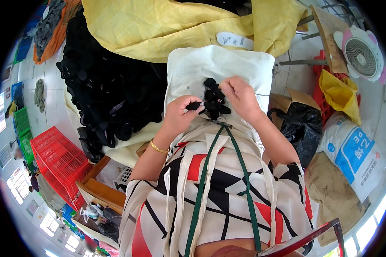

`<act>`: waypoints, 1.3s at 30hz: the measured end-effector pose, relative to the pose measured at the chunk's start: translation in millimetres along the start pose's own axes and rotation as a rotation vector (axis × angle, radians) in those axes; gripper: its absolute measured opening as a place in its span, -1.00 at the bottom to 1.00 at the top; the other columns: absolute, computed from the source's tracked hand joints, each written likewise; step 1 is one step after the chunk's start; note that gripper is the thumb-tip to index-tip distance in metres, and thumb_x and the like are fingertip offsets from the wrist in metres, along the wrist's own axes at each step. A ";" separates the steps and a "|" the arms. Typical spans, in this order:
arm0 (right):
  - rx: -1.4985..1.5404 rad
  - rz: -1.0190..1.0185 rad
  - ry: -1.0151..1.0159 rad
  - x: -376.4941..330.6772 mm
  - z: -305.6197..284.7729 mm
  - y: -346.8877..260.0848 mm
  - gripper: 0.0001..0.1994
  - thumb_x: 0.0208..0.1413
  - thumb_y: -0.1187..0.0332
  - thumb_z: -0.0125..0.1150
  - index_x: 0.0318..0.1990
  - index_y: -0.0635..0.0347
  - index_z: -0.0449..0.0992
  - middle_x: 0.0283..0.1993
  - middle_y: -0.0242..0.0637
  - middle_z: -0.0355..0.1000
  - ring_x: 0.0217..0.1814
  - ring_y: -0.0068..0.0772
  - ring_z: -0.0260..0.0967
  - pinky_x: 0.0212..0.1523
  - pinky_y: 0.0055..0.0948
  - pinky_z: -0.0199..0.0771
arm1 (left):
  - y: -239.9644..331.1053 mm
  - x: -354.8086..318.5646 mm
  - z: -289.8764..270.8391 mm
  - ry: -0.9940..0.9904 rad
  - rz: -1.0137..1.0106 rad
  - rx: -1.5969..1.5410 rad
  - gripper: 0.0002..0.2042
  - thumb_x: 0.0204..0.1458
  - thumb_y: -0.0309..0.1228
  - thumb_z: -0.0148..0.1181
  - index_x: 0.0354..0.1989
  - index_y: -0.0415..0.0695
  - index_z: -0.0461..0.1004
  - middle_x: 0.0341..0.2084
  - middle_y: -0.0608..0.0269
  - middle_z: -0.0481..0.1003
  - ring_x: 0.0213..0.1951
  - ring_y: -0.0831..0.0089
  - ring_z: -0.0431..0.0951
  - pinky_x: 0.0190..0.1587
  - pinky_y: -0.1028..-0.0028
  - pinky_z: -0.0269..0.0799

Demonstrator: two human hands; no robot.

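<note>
My left hand pinches a small black fabric piece between thumb and fingers. Beside it, several small dark fabric pieces lie bunched on the white padded cloth over my lap. My right hand is just right of that bunch, its fingers closed together. What it holds, if anything, is too small to make out. To the left, a large heap of black fabric pieces lies against the white cloth.
Yellow sheeting spreads beyond my lap, with a white sole-shaped piece on it. A red crate and wooden drawer stand left. Right are a black bag in a carton, a printed white sack and a fan.
</note>
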State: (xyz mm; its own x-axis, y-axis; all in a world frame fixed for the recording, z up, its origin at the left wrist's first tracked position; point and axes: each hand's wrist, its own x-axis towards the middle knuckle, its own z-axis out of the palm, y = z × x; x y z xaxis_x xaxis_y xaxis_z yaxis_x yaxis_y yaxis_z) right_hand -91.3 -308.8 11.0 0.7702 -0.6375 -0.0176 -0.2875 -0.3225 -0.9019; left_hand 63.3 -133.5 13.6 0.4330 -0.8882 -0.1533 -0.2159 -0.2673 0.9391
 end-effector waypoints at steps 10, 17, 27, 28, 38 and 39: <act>0.089 -0.071 -0.117 -17.5 9.2 -17.9 -0.90 0.12 0.40 0.30 -0.29 0.21 0.53 -0.32 -0.17 0.43 -0.31 -0.12 0.42 -0.32 -0.31 0.46 | -3.5 5.8 -3.7 0.165 0.399 0.295 -0.83 -0.05 -0.61 0.26 -0.25 -0.16 0.59 -0.33 0.18 0.60 -0.24 0.22 0.56 -0.20 0.37 0.49; 0.095 -0.127 -0.228 -14.2 18.6 -10.0 -0.92 0.13 0.48 0.28 -0.28 0.23 0.49 -0.35 -0.21 0.38 -0.34 -0.22 0.37 -0.31 -0.34 0.39 | -1.2 0.6 -1.5 0.020 0.257 0.261 -0.83 -0.05 -0.59 0.30 -0.24 -0.18 0.58 -0.38 0.20 0.57 -0.34 0.30 0.55 -0.27 0.42 0.46; 0.093 0.014 -0.043 -4.7 15.6 1.7 -0.89 0.18 0.44 0.25 -0.24 0.28 0.48 -0.31 -0.16 0.40 -0.31 -0.18 0.38 -0.28 -0.35 0.40 | -7.8 -2.0 4.5 -0.036 -0.091 -0.185 -0.82 0.10 -0.47 0.35 -0.16 -0.23 0.56 -0.42 0.38 0.52 -0.39 0.66 0.44 -0.34 0.61 0.37; 0.103 0.038 -0.059 -7.2 13.7 5.7 -0.89 0.19 0.43 0.25 -0.23 0.28 0.49 -0.30 -0.15 0.41 -0.32 -0.16 0.38 -0.28 -0.35 0.40 | -10.0 -2.6 4.5 -0.025 -0.122 -0.188 -0.83 0.11 -0.48 0.33 -0.16 -0.24 0.56 -0.43 0.42 0.51 -0.41 0.70 0.41 -0.35 0.64 0.34; -0.309 0.081 -0.686 -59.2 36.3 33.1 -0.66 0.13 0.08 0.25 -0.32 0.25 0.58 -0.32 -0.03 0.50 -0.21 0.06 0.47 -0.12 -0.11 0.47 | -13.3 0.6 6.1 0.067 -0.087 -0.092 -0.83 0.15 -0.47 0.30 -0.14 -0.28 0.56 -0.43 0.44 0.51 -0.40 0.74 0.38 -0.36 0.68 0.30; -0.260 0.107 -0.680 -58.0 35.5 34.8 -0.68 0.13 0.12 0.26 -0.30 0.25 0.59 -0.32 -0.06 0.51 -0.23 0.01 0.47 -0.14 -0.14 0.47 | -15.5 0.6 5.5 0.081 -0.098 -0.113 -0.82 0.14 -0.46 0.31 -0.15 -0.28 0.56 -0.44 0.41 0.52 -0.41 0.71 0.39 -0.36 0.65 0.32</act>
State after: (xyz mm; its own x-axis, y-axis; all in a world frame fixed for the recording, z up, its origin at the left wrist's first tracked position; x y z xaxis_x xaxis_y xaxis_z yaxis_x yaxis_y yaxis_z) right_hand -125.8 -258.2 -34.7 0.8889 -0.1271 -0.4402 -0.4418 -0.4924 -0.7499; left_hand 62.1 -131.9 -2.8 0.5175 -0.8256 -0.2251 -0.0715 -0.3038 0.9500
